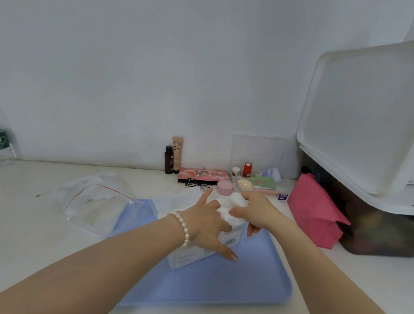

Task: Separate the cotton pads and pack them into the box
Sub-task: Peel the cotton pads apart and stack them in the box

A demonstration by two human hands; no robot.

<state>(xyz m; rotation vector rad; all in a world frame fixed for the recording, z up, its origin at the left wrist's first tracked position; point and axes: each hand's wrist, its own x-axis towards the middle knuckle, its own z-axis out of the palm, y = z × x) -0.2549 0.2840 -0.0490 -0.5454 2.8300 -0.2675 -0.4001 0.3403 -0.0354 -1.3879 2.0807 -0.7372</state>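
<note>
Left fingers [229, 254] spread wide and pressing down on the box [195, 253], thumb stretched along its near edge, holding it flat on the blue tray [217, 286]. Right fingers [240, 211] curl around a clump of white cotton pads [231, 215], squeezing them at the box's open far end, right between both hands. Just beyond the fingertips, a pink round lid [226, 187]. Off past the left hand [207, 220], a clear zip bag [94, 201] with more pads lies on the worktop [26, 243]. Right of the right hand [258, 213], a pink pouch [316, 214]
</note>
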